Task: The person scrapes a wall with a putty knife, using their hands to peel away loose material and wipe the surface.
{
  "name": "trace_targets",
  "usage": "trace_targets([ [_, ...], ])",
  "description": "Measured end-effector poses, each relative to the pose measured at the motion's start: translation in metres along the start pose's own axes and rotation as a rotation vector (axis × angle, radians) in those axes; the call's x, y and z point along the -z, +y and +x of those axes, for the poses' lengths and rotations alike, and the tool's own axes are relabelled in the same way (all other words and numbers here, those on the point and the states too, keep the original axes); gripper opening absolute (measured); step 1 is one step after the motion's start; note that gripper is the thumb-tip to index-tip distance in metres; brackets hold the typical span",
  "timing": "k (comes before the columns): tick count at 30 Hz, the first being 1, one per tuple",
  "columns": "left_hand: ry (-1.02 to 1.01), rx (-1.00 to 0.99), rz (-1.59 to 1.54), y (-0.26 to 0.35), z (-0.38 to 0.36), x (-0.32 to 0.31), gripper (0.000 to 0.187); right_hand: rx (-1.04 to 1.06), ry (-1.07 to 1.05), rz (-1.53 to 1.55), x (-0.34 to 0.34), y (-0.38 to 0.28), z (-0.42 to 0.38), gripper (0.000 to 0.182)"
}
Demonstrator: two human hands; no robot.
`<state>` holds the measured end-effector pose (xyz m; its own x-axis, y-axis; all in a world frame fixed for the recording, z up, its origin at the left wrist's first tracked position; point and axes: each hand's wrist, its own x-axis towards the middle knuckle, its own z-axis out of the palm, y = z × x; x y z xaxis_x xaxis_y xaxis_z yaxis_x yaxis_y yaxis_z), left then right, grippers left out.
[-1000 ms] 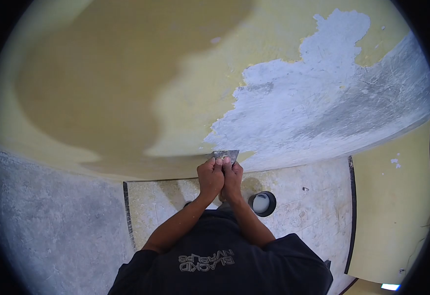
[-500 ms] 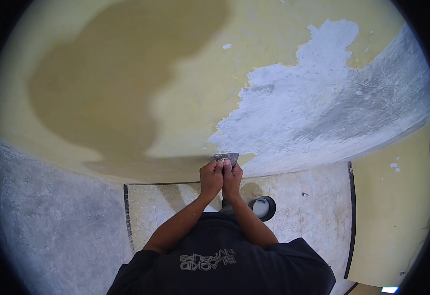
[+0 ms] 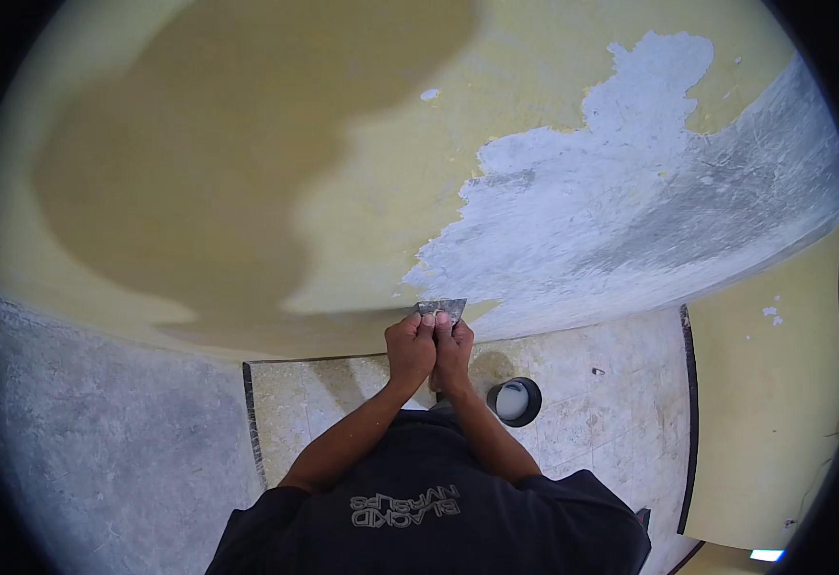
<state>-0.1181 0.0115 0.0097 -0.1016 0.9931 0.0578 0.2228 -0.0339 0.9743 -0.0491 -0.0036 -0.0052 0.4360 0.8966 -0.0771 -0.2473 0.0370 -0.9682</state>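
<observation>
A flat metal scraper (image 3: 444,307) is held in both hands, its wide blade against the yellow wall (image 3: 371,230) at the lower edge of a bare whitish patch (image 3: 553,211). My left hand (image 3: 409,350) grips it from the left, thumb on the blade's face. Close beside it, my right hand (image 3: 453,350) grips from the right, its thumb next to the other. The fingers curl behind the tool, and its handle is hidden.
A dark round container (image 3: 531,402) with whitish contents stands on the stained floor (image 3: 592,412) right of my forearms. Grey surface (image 3: 122,412) lies at the left. Another yellow wall (image 3: 764,412) rises at the right, edged by a dark strip.
The view has shifted slightly over the wall and floor. Both hands keep their hold on the scraper, with almost no movement at the patch's lower edge.
</observation>
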Motion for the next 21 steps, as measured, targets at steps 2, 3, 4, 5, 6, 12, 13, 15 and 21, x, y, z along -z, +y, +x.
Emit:
trace_targets([
  [2,-0.036,0.018,-0.04,0.003,0.001,0.0,0.033,0.032,0.025,-0.062,0.0,-0.003,0.001,0.027],
  [3,-0.034,0.02,-0.041,0.0,0.001,-0.001,0.033,0.081,0.038,-0.169,0.001,-0.006,0.001,0.026],
  [4,-0.056,0.038,-0.073,-0.004,0.001,-0.003,0.032,0.133,0.053,-0.276,0.003,-0.008,0.001,0.025],
  [5,-0.077,0.052,-0.106,-0.007,0.002,-0.006,0.032,0.135,0.05,-0.276,0.003,-0.007,0.003,0.025],
  [6,-0.076,0.05,-0.105,-0.002,0.004,-0.004,0.032,0.097,0.016,-0.193,0.003,-0.008,0.006,0.026],
  [12,0.006,-0.028,0.022,0.011,0.001,0.003,0.03,-0.017,0.039,0.012,-0.008,-0.015,-0.003,0.028],
  [13,-0.013,-0.001,-0.029,0.004,0.002,-0.001,0.03,0.057,0.037,-0.14,-0.004,-0.012,-0.001,0.029],
  [15,-0.028,0.024,-0.083,0.003,0.003,-0.002,0.029,0.052,0.02,-0.144,-0.001,-0.013,0.001,0.029],
  [21,-0.025,-0.045,-0.015,0.012,0.002,0.008,0.029,-0.05,0.037,0.067,-0.015,-0.026,-0.008,0.028],
])
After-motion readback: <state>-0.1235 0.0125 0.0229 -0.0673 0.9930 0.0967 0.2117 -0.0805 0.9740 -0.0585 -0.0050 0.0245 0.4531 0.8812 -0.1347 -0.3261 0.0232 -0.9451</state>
